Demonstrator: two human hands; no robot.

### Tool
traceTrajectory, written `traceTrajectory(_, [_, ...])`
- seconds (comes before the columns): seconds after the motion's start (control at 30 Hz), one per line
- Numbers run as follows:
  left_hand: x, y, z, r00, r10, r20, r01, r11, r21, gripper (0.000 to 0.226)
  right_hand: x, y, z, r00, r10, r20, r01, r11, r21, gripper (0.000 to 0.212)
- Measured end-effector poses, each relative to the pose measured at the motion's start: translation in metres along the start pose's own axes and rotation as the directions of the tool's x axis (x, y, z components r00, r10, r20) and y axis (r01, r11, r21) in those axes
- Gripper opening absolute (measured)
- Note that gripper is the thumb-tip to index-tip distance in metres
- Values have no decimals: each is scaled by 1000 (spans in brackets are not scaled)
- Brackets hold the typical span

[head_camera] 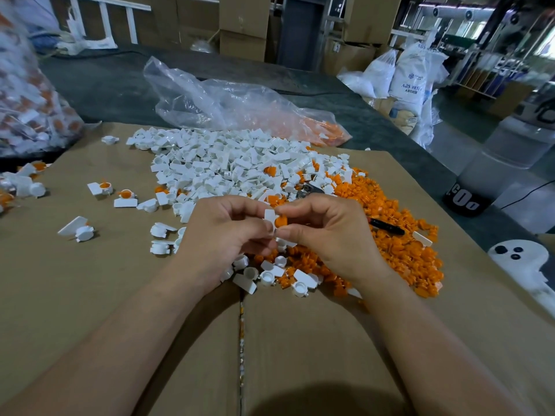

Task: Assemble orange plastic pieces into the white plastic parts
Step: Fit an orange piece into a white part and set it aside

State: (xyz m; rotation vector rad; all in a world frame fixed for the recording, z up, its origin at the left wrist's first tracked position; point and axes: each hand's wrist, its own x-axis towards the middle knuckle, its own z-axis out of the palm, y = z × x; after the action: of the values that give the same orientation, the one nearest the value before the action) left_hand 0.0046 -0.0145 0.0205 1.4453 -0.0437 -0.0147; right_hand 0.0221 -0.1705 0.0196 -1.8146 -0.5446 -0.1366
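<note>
While both hands meet over the middle of the cardboard (90,280), the head view shows the left hand (222,232) pinching a white part (269,216) by its flat tab. The right hand (327,235) pinches an orange piece (281,221) with curled fingers (300,209) against the round cup of that part. The two things touch. Whether the orange piece is fully seated cannot be told, because the fingertips cover the joint. Behind the hands lies the pile of white parts (228,163), and to the right is the pile of orange pieces (399,247), with a black pen (387,227) on it. A few joined pieces (103,187) lie apart at the left.

To do this step well, it seems best that the left hand holds the cup steady and the orange piece goes in straight, not tilted. The thumb should then press in the centre until the piece sits flush. A crooked push could jam the piece or let it slip out.
</note>
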Motion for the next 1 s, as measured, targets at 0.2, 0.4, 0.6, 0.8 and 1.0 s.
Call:
traceTrajectory(0.2, [0, -1, -1, 1000, -9, -14, 8, 1000, -19, 18, -1, -2, 2, 999, -26, 24, 26, 999, -20, 30])
traceTrajectory(0.4, [0, -1, 0, 1000, 9, -1, -9, 1000, 10, 15, -3, -3, 4, 999, -36, -17, 34, 996, -83, 27])
traceTrajectory(0.6, [0, -1, -2, 999, 36, 5, -36, 997, 74, 17, -2, -3, 1, 991, -128, 38, 132, 974, -182, 31])
traceTrajectory(0.8, [-1, 0, -2, 999, 21, 32, -23, 997, 69, 25, -3, -1, 0, 985, -170, 37, 174, 966, -189, 29])
traceTrajectory(1.0, [-2, 1, -1, 999, 8, 38, -10, 998, 55, 20, -3, 0, -1, 990, -138, 19, 139, 973, -184, 21])
